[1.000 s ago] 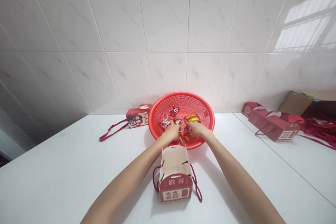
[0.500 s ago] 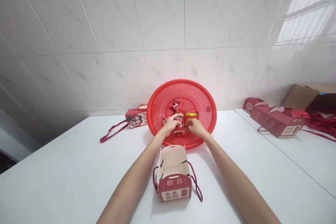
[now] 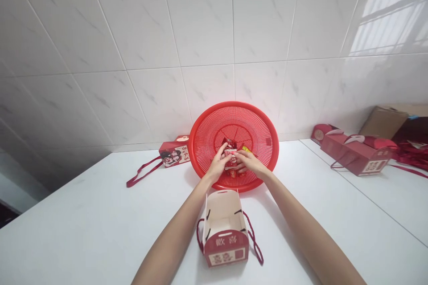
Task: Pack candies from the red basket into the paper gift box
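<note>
Saw the open-topped red gift box (image 3: 226, 249) nearest, upright on the white tabletop (image 3: 83, 213), just nearer than the fingers, between the forearms. Read 歡喜 on its front panel. Noted a dark-red cord handle (image 3: 256, 245) looped out on its right side, another on its left.

Next out, found the red mesh basket (image 3: 272, 142) just beyond the box, around both hands' fingers, far wall rising behind the fingertips. Had the left hand (image 3: 217, 164) in its left half, grasping a red-and-white packet (image 3: 231, 156) between thumb and fingers. Had the right hand (image 3: 250, 164) opposite, fingers bent over the contents beside that packet; could not tell clenched or released.

Saw a yellow packet (image 3: 245, 148) just beyond the right fingers, partly covered by them. Made out small red packets (image 3: 233, 173) below the fingertips, too small to identify.

Farther, left of the left fingers: spotted a red gift box with a couple printed on it (image 3: 174, 153), just beside the basket, red ribbon (image 3: 142, 173) trailing left. Well right of the right fingers: spotted red gift boxes (image 3: 356, 153), then a cardboard carton (image 3: 384, 122) with red ribbons (image 3: 413, 155) bunched at it. Behind everything, beyond the fingers: saw marbled wall tiles (image 3: 214, 22).
</note>
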### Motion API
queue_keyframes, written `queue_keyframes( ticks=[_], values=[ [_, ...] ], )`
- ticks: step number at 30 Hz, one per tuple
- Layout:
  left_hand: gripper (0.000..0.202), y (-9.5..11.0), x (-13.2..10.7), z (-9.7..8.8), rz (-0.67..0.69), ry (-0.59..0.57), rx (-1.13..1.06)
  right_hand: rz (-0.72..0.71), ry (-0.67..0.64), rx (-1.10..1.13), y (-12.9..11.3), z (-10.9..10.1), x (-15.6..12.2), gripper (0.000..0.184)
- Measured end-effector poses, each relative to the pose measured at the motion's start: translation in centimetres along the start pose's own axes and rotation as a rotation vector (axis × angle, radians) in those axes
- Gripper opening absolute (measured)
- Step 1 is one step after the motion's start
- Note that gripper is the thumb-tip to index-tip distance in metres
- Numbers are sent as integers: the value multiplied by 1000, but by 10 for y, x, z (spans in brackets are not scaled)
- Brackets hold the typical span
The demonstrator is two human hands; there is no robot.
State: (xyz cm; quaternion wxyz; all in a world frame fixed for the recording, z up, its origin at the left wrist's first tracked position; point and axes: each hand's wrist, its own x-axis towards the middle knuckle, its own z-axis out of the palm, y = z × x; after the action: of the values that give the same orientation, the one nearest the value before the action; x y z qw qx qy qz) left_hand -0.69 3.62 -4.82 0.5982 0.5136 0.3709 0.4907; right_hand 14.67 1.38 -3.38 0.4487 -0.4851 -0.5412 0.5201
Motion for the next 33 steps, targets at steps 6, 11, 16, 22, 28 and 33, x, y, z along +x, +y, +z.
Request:
queue_keyframes(
  ticks=[6, 11, 16, 22, 28, 33],
  values=[
    [53, 16, -1, 2, 26, -57, 44, -100, 70, 57, 7, 1, 1, 33],
    [42, 17, 8, -4, 120, 195, 474, -196, 360, 132, 11, -5, 10, 25],
    [32, 10, 0, -5, 132, 207, 708, -201, 460, 214, 15, -2, 12, 26],
    [59, 13, -18, 4, 106, -52, 1375, -170, 469, 255, 13, 0, 9, 25],
    [56, 7, -20, 11, 64, -56, 1535, -148, 500, 263, 12, -1, 9, 24],
    [43, 7, -19, 8, 46, 6, 1487, -132, 506, 277, 16, -3, 11, 27]
  ],
)
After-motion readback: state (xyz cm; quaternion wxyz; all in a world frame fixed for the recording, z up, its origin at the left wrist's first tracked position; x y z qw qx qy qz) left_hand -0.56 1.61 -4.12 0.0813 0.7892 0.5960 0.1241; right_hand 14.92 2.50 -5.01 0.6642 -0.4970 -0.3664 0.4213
